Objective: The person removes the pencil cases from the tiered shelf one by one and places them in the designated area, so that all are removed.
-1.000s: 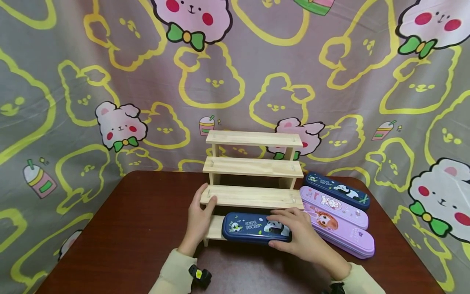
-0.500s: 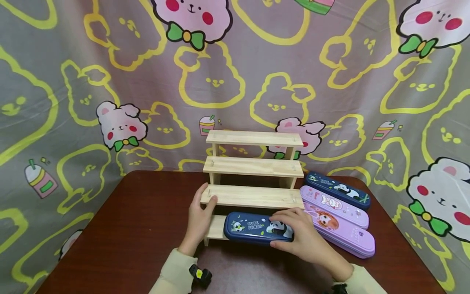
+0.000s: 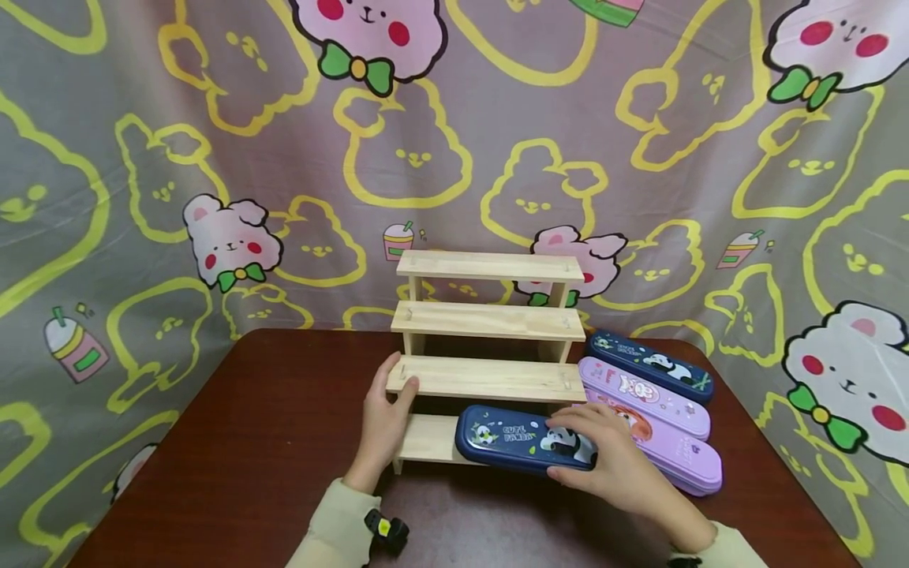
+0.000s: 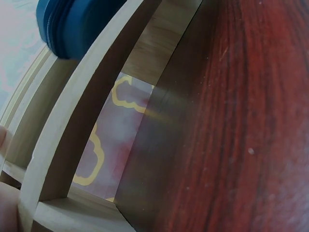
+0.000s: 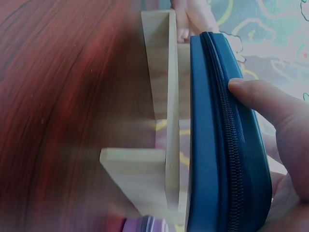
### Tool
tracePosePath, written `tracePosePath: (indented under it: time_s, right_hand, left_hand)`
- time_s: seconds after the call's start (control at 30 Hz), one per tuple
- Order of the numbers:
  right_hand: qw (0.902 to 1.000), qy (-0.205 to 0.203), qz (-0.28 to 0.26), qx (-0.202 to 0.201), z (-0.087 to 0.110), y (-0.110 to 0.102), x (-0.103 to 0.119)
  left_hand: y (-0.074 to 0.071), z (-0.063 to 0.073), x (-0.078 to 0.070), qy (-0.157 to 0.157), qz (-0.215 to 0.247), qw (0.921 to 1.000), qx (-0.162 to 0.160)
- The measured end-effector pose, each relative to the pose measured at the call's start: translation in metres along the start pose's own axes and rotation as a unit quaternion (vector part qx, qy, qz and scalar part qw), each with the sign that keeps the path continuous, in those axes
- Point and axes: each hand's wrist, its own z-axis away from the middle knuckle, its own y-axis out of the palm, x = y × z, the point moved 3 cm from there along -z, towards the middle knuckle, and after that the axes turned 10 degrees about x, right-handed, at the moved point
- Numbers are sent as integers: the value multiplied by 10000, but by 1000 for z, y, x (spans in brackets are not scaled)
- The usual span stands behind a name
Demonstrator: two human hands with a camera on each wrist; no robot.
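A navy zip-up pencil case [image 3: 525,439] with a panda print is gripped at its right end by my right hand [image 3: 611,457]. The thumb is on the near side, and the fingers reach over the lid. In the right wrist view, the zip edge of the case [image 5: 227,140] faces the camera, and a narrow gap separates it from the lowest board. My left hand [image 3: 386,418] holds the left end of the second-lowest board of a stepped wooden display shelf [image 3: 483,379]. Only bits of that hand show at the edge of the left wrist view.
To the right of the shelf lie another navy panda pencil case [image 3: 649,367], a lilac case with a rabbit [image 3: 642,394] and a purple case with a girl print [image 3: 685,457]. The dark red-brown table [image 3: 284,442] meets a patterned curtain [image 3: 298,158] behind.
My right hand has shifted the navy pencil case to the right along the lowest board, baring more of the board's left part. My left hand stays at the shelf.
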Motion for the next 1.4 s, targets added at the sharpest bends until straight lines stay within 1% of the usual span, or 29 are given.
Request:
tracePosePath:
  time_s: [0.13,0.3,0.5,0.7,0.9,1.17,1.27,1.4]
  right_hand:
    - [9999,-45,62,-96,8,-4,-6]
    - [9999,-59,-2,-154,18,-10,-12]
    - [9998,142,-2,-150,30,-19,-19]
    - [9990,373,183,-144,45,-29,-27]
    - [9952,730,629,-178,63,-36,-38]
    - [9936,998,412,-330,86,-47,-49]
    - [9912,1219,437,-281,94,-52,-52]
    - [9863,1569,509,-97,104,-56,-58]
  left_hand:
    - [0,0,0,9,30,10000,34]
    - [-1,0,1,11,53,10000,78]
    - [0,0,1,33,32,9999,95]
    - [0,0,0,39,26,10000,84]
    - [-1,0,0,58,12,9999,93]
    - [-1,1,-1,13,27,9999,137]
    - [-1,1,-1,-12,8,9999,137]
    - [0,1,-1,-20,-10,9999,116]
